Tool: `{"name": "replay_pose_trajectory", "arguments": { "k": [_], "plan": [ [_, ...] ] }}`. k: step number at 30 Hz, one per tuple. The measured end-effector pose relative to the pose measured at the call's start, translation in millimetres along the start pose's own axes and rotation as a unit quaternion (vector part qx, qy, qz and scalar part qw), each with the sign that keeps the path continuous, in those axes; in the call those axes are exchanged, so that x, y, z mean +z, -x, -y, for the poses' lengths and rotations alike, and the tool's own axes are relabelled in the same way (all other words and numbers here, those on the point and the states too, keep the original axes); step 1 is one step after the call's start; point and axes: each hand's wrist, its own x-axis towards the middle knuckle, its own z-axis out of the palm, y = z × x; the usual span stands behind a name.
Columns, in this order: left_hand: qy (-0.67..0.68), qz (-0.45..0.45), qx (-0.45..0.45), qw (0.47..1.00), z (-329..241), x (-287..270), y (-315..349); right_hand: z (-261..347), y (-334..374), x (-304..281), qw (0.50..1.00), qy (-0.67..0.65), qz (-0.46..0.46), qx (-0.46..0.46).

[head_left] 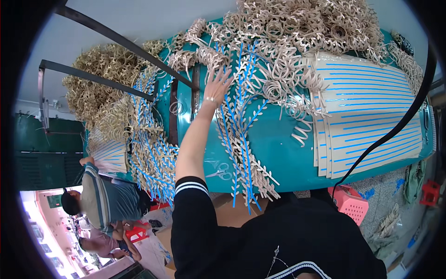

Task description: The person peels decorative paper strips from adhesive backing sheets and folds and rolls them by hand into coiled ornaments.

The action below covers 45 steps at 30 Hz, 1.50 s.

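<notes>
My left hand (217, 87) reaches to the far middle of a green tabletop (288, 162), its fingers stretched out and apart. It lies next to a bundle of beige leafy garland strips (239, 104) backed with blue strips, and the fingertips come up to a beige curled roll (212, 57); I cannot tell whether they touch it. The bundle runs toward me and hangs over the near edge. Beside my left forearm lies a pair of scissors (222, 172). My right hand is out of view.
Stacked beige sheets with blue stripes (367, 111) cover the right side. Curled strips (316, 28) pile along the back. A metal frame (125, 43) and black cable (390, 135) cross the view. Two people sit at the left. A pink plastic stool (349, 204) stands below the near edge.
</notes>
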Motion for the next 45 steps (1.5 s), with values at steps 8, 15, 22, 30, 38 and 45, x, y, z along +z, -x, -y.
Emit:
{"name": "replay_pose_trajectory", "arguments": {
  "k": [8, 15, 22, 30, 38, 45],
  "plan": [
    [-0.163, 0.151, -0.281, 0.933, 75.6, 51.9, -37.6, -7.8, 48.3, 47.1, 0.994, -0.075, -0.081, -0.006],
    [-0.094, 0.234, -0.274, 0.928, 62.8, 13.1, -49.0, -192.2, -37.7, -8.2, 0.990, 0.098, -0.055, -0.089],
    [0.381, -0.084, -0.188, 0.901, -90.0, -56.0, 8.6, -59.9, -7.7, 21.9, 0.997, 0.002, -0.067, 0.048],
    [0.580, 0.052, -0.255, 0.772, -258.6, -107.0, 10.6, 32.2, -49.1, -18.2, 0.998, -0.064, -0.020, 0.019],
    [0.528, -0.156, -0.461, 0.696, -251.6, -42.5, -73.2, 53.6, -175.8, -122.3, 0.998, 0.004, 0.069, -0.012],
    [0.438, -0.063, -0.500, 0.745, -273.9, -81.0, -16.4, 113.3, -232.1, -237.6, 0.993, -0.039, 0.097, -0.047]
  ]
}}
